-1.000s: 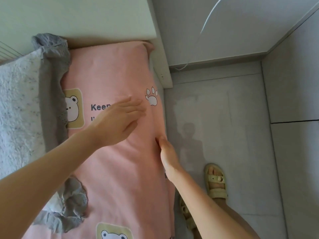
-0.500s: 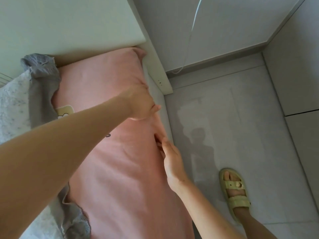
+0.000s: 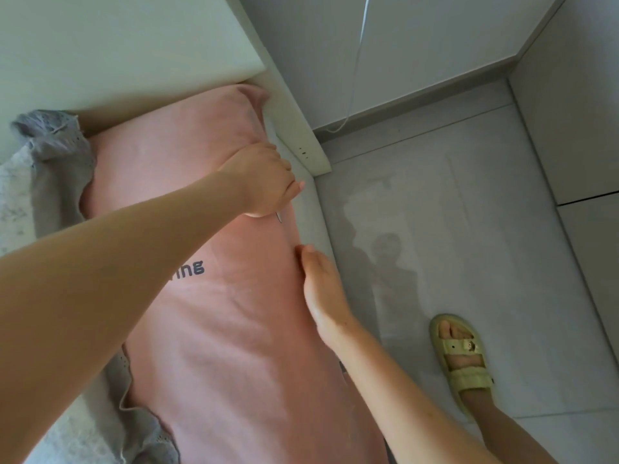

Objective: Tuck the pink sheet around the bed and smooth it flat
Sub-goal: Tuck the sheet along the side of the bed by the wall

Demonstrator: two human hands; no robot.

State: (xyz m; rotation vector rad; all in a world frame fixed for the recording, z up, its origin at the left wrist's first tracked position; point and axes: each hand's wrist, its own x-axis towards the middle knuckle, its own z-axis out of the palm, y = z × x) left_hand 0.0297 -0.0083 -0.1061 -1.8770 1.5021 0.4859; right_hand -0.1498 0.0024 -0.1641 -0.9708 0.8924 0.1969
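Note:
The pink sheet (image 3: 234, 346) covers the mattress and runs from the headboard toward me, with faint wrinkles and grey printed letters. My left hand (image 3: 264, 182) reaches across to the sheet's right edge near the top corner. Its fingers curl over the edge and grip the sheet, and the fingertips are partly hidden. My right hand (image 3: 321, 289) lies lower along the same edge, fingers straight, pressing on the sheet where it folds down the mattress side.
A grey lace-edged blanket (image 3: 57, 169) is bunched along the left of the bed. The white headboard (image 3: 134, 45) and the side frame (image 3: 301, 142) border the mattress. My foot in a yellow sandal (image 3: 462, 360) stands on the tiled floor (image 3: 469, 229). A white cable (image 3: 358, 61) hangs down the wall.
My left hand moved from flat on the sheet's top to its right edge and curled over it. My right hand stayed on the edge, sliding slightly. The view shifted toward the headboard.

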